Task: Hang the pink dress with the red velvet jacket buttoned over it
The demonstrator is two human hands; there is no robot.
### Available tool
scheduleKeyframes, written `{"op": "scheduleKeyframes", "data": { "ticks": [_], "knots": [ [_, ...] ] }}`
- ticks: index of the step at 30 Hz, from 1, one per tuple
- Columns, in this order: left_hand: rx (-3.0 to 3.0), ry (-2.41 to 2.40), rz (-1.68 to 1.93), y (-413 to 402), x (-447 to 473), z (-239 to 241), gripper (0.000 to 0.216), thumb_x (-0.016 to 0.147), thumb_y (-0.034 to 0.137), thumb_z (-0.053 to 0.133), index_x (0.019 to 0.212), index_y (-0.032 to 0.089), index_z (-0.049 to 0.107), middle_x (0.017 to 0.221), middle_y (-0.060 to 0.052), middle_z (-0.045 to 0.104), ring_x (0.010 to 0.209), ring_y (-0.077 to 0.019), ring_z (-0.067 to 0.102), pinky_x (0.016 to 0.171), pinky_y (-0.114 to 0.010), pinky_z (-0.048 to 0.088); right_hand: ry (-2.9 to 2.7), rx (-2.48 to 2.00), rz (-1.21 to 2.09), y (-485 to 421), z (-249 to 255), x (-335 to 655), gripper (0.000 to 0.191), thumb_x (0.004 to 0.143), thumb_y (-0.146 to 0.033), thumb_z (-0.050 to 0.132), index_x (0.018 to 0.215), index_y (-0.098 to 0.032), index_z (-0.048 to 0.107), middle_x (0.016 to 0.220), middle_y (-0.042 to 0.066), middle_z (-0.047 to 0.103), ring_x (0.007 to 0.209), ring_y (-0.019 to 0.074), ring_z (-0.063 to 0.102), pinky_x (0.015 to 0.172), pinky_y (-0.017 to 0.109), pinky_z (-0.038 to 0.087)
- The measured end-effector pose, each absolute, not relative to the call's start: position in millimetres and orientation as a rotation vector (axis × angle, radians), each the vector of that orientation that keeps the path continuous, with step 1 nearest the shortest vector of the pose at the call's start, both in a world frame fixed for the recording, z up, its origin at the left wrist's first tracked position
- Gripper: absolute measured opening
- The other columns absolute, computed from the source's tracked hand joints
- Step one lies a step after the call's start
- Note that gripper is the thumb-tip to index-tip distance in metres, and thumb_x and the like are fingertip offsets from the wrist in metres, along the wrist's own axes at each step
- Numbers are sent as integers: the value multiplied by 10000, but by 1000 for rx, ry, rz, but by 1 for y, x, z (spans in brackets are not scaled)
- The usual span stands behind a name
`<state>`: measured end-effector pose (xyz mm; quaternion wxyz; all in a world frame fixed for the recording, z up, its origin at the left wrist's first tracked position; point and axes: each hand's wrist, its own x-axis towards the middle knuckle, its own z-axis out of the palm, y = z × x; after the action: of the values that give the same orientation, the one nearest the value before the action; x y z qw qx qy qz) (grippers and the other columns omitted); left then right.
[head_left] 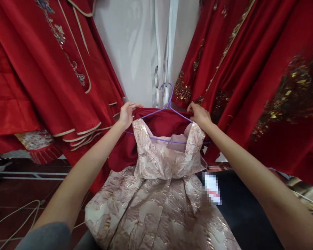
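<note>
A pale pink dress [169, 163] with gold metallic patterning hangs from a purple hanger [169, 105], its wide straps over the hanger's arms. Behind the dress's neckline stretches a dark red cloth [161, 121]. My left hand [127, 114] pinches the upper left corner of that cloth, beside the dress's left strap. At the opposite corner, my right hand [199, 114] has its fingers curled over the cloth's edge, just above the other strap. The cloth's lower part is mostly hidden behind the dress.
Red embroidered garments [75, 86] hang on the left, and more red ones with gold sequins [284, 93] on the right. White doors [127, 45] stand behind. A pale cable [23, 211] and a metal bar [41, 175] show at lower left. Black material [240, 201] lies at lower right.
</note>
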<state>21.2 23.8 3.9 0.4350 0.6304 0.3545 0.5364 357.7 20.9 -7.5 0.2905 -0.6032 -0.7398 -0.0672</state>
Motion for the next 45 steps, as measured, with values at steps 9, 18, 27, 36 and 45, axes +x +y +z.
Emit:
{"op": "scheduleKeyframes", "data": {
  "ticks": [9,18,27,36,45],
  "knots": [
    [1733,1109,1447,20,-20,-6,291,613,295,560,872,168,607,792,-16,642,714,-158,570,678,-273,453,-1971,-1828,-338,-20,9,440,343,681,-63,572,1003,-178,601,964,102,665,886,239,597,754,298,428],
    [2364,1587,1492,-19,-43,-31,304,676,198,624,974,222,567,808,-7,607,706,-177,556,677,-267,378,-1863,-1994,-345,-105,4,428,284,684,-380,720,893,-237,591,757,103,642,768,343,620,677,411,434],
    [2290,1633,1330,-42,-7,-55,167,783,336,571,746,218,459,623,40,459,578,-141,448,589,-259,325,-1894,-1881,30,-110,-35,395,299,893,-487,444,885,-224,585,861,120,691,866,318,656,714,362,458],
    [2095,1172,1279,-65,85,-48,197,814,343,557,728,181,486,674,32,517,639,-118,490,641,-234,401,-2057,-1065,701,-106,-75,272,310,899,-434,432,840,-171,585,844,69,686,750,201,624,701,320,492],
    [2119,1317,1365,-95,95,-89,219,820,238,605,1033,190,620,964,-57,650,836,-159,627,778,-278,507,-1444,-970,604,-119,-117,252,232,792,-284,610,962,-223,464,1046,73,574,894,184,620,740,305,539]
  ]
}}
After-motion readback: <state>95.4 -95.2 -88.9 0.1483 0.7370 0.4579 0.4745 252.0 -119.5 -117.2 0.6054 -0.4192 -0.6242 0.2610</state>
